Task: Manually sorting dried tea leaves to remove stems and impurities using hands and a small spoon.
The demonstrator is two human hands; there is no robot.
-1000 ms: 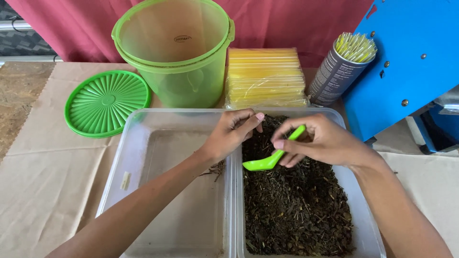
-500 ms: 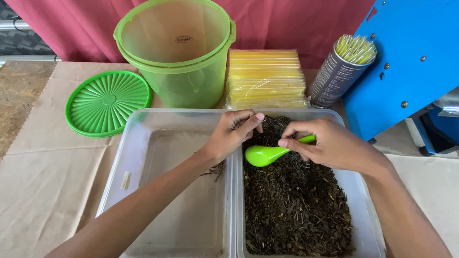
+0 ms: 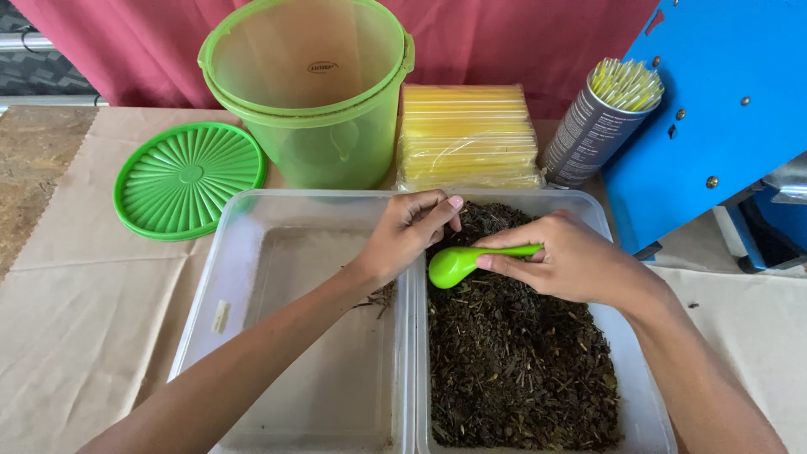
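My right hand point(image 3: 567, 256) holds a small bright green spoon point(image 3: 458, 262) by its handle, bowl pointing left, just above the dark dried leaves point(image 3: 513, 353) that fill the right clear plastic tub point(image 3: 626, 336). My left hand point(image 3: 408, 229) rests over the shared rims of the two tubs with its fingers curled and pinched together; whether it holds anything I cannot tell. The left clear tub point(image 3: 218, 277) holds only a few dark scraps point(image 3: 382, 296) near its right wall.
Behind the tubs stand a translucent green bucket point(image 3: 311, 92), its ribbed green lid point(image 3: 189, 178) lying flat at left, a stack of yellow packets point(image 3: 466, 134), a grey can of thin straws point(image 3: 598, 118) and a blue metal machine point(image 3: 714, 109). Brown paper point(image 3: 84, 303) covers the table.
My right hand has turned the spoon from tilted down to nearly level and shifted it slightly left and up. The left hand has stayed where it was.
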